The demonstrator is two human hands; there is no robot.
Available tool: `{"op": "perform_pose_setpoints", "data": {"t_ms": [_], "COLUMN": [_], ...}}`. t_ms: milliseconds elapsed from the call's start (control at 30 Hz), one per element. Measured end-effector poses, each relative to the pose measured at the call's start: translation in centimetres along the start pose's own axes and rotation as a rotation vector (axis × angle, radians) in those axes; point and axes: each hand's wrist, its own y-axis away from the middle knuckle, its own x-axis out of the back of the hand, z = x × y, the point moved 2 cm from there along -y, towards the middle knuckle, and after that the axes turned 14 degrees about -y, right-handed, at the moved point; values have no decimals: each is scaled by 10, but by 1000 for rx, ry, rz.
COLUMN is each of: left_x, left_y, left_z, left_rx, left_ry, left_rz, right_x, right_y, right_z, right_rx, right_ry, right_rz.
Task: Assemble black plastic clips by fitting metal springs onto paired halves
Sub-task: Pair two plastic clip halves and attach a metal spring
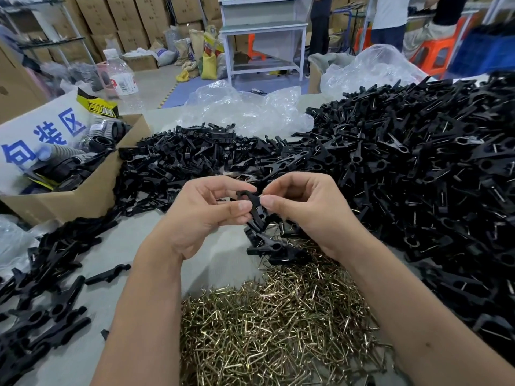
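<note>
My left hand and my right hand meet above the middle of the table and both pinch one black clip, paired halves held together between thumbs and forefingers. Whether a spring sits on it I cannot tell. Below my hands lies a heap of brass-coloured metal springs. Loose black halves are piled behind my hands. A large mound of clips with springs fitted fills the right side.
More black clips lie at the left edge. An open cardboard box with bagged goods stands at the left. Crumpled clear plastic bags lie at the back. A water bottle, a workbench and standing people are beyond the table.
</note>
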Motion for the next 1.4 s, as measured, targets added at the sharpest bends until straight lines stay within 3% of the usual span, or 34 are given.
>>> {"op": "perform_pose_setpoints", "data": {"t_ms": [67, 133, 200, 300, 367, 467, 600, 767, 1000, 1167, 1400], "left_x": [5, 14, 24, 33, 32, 30, 28, 27, 27, 28, 21], "left_y": [1, 1, 1, 1, 1, 0, -1, 0, 2, 4, 6], "left_z": [0, -4, -10, -16, -18, -19, -19, -16, -15, -14, -8], "left_rx": [7, 32, 61, 95, 92, 73, 54, 31, -11, -6, -104], "left_ry": [27, 74, 103, 128, 133, 135, 91, -31, -141, -114, -113], "left_rz": [61, 202, 368, 530, 545, 533, 503, 484, 509, 522, 312], "right_x": [-2, -5, -16, -43, -57, -70, -62, -42, -16, -7, -10], "right_y": [0, 1, 4, 15, 21, 26, 21, 15, 7, 7, 8], "right_z": [-2, -8, -15, -16, -13, -9, -11, -13, -7, -9, -11], "right_rx": [46, 150, 107, -159, -196, -206, -240, -124, -185, -187, -200], "right_ry": [157, 468, 628, 826, 975, 1003, 847, 463, -144, -108, -256], "right_rz": [49, 43, -206, -680, -802, -854, -780, -589, -153, -106, -44]}}
